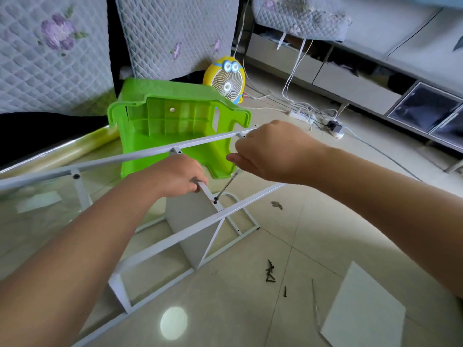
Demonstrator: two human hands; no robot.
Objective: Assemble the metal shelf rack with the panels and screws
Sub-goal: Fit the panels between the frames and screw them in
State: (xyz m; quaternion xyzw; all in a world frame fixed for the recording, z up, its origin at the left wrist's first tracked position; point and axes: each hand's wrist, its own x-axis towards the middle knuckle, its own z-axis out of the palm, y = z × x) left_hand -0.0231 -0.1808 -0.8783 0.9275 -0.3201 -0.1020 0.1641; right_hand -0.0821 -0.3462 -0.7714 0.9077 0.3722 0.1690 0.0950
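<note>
The white metal rack frame lies on its side on the tiled floor, one rail high across the middle, another lower. A grey-white shelf panel stands between the rails. My left hand grips the panel's top edge. My right hand holds a screwdriver, its shaft slanting down-left to a dark screw at the panel's corner bracket. Several loose dark screws lie on the floor to the right. Another white panel lies flat at the lower right.
A green plastic stool lies tipped behind the frame. A yellow cartoon fan stands beyond it, with a power strip and white cables to its right. Quilted covers hang at the back; a low cabinet runs along the right.
</note>
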